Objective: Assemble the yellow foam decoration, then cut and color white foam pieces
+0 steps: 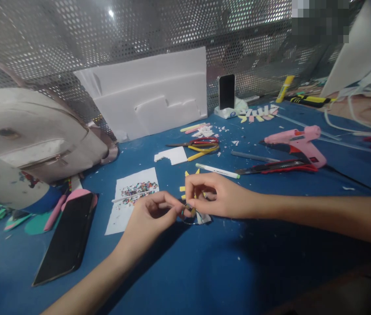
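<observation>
My left hand [152, 214] and my right hand [216, 194] meet over a small craft piece [196, 215] lying on the blue table [205, 271]. The piece is a little clear round shape with yellow strips sticking out around it. Both hands pinch at it with thumb and fingertips closed; the exact bit each one grips is too small to make out. Just left of my left hand lies a white sheet [132, 199] with a heap of colourful confetti and a thin white stick.
A black phone [69, 238] lies left. A pale backpack [31, 135] and white foam board [152, 94] stand behind. A pink glue gun [299, 142], cutter [275, 167], white pen [217, 171], scissors [198, 144] and a propped-up phone [227, 92] sit beyond.
</observation>
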`<state>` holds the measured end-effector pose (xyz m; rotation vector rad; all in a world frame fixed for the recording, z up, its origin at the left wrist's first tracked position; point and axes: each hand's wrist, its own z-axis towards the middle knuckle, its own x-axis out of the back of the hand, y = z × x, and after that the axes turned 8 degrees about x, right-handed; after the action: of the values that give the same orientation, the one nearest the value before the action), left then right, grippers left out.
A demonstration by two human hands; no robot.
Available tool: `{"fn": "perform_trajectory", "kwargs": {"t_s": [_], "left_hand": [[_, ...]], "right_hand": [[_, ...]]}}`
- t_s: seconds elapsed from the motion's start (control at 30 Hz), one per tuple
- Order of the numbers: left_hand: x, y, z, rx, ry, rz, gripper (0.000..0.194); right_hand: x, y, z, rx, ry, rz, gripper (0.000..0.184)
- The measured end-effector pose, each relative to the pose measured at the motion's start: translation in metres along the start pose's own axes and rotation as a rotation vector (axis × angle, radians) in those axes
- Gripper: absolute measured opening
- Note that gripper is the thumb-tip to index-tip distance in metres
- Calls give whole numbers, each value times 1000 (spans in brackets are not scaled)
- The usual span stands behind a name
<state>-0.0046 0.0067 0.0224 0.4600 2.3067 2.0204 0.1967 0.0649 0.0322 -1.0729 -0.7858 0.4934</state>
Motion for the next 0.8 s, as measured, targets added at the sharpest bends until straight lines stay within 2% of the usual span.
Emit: {"fn": "perform_trajectory", "kwargs": {"t_s": [0.3, 0.57, 0.8], "left_hand": [[0, -1, 0, 22, -7, -45, 15], [-6, 1, -3, 85, 47, -106, 21], [-7, -2, -1, 114, 27, -148, 24]], "right_hand": [[0, 2, 0, 20, 13, -69, 5], [0, -1, 1, 50, 46, -140, 5], [0, -1, -1, 90, 66, -193, 5]]}}
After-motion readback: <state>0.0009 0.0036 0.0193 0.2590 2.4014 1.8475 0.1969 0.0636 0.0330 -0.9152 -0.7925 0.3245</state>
